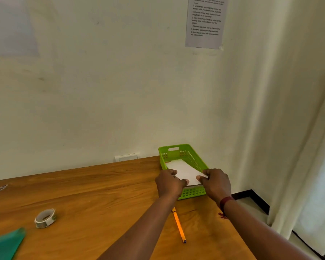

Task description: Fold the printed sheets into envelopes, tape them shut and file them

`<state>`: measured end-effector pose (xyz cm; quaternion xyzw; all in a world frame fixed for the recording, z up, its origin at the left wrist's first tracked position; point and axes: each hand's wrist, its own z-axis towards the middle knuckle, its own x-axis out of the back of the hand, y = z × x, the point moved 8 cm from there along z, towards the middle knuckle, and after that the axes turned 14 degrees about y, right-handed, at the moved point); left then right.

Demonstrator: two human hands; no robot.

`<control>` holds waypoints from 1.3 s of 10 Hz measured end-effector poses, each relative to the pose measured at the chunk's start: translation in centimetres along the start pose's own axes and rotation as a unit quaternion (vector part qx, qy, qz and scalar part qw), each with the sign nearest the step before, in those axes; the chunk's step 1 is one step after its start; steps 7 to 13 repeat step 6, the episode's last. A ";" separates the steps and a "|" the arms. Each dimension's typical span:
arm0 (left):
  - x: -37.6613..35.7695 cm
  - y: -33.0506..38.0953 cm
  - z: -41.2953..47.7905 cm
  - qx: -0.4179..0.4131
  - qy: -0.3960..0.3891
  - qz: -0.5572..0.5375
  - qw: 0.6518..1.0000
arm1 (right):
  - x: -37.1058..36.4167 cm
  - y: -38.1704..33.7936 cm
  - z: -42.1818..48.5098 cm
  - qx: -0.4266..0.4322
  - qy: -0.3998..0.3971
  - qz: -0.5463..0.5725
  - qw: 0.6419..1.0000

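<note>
A white folded paper envelope (184,170) lies slanted inside a green plastic basket (192,156) at the far right of the wooden table. My left hand (169,183) pinches the envelope's near left corner. My right hand (216,182) grips its near right corner, over the basket's front rim. Both hands hide the envelope's near edge. More white paper seems to lie under it in the basket.
A roll of tape (44,218) sits on the table (94,194) at the left. A yellow pencil (179,225) lies between my forearms. A green folder corner (5,244) shows at the bottom left. The table's right edge drops to the floor by a curtain (296,128).
</note>
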<state>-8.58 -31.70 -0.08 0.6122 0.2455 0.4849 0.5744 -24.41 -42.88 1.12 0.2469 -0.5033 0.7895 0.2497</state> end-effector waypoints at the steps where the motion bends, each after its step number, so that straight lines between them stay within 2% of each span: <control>1: 0.0 -0.1 -0.1 -0.059 0.021 0.034 0.997 | -0.6 0.6 0.0 0.013 -0.017 -0.011 1.000; 3: 1.5 0.6 -0.9 -0.134 0.081 0.062 0.986 | 0.1 0.5 -0.6 0.061 -0.012 -0.078 0.995; 4: 2.4 1.3 -1.1 -0.173 0.084 0.085 0.978 | 0.4 -0.7 -1.1 0.107 -0.009 -0.084 0.991; 5: 4.8 2.2 -1.6 -0.247 0.087 0.112 0.958 | 1.1 -4.5 -3.1 0.205 0.006 -0.073 0.976; 6: 7.2 2.8 -2.5 -0.301 0.102 0.127 0.940 | 1.0 -7.1 -4.7 0.263 -0.006 -0.071 0.962; 13: 7.2 2.8 -2.5 -0.301 0.102 0.127 0.940 | 1.0 -7.1 -4.7 0.263 -0.006 -0.071 0.962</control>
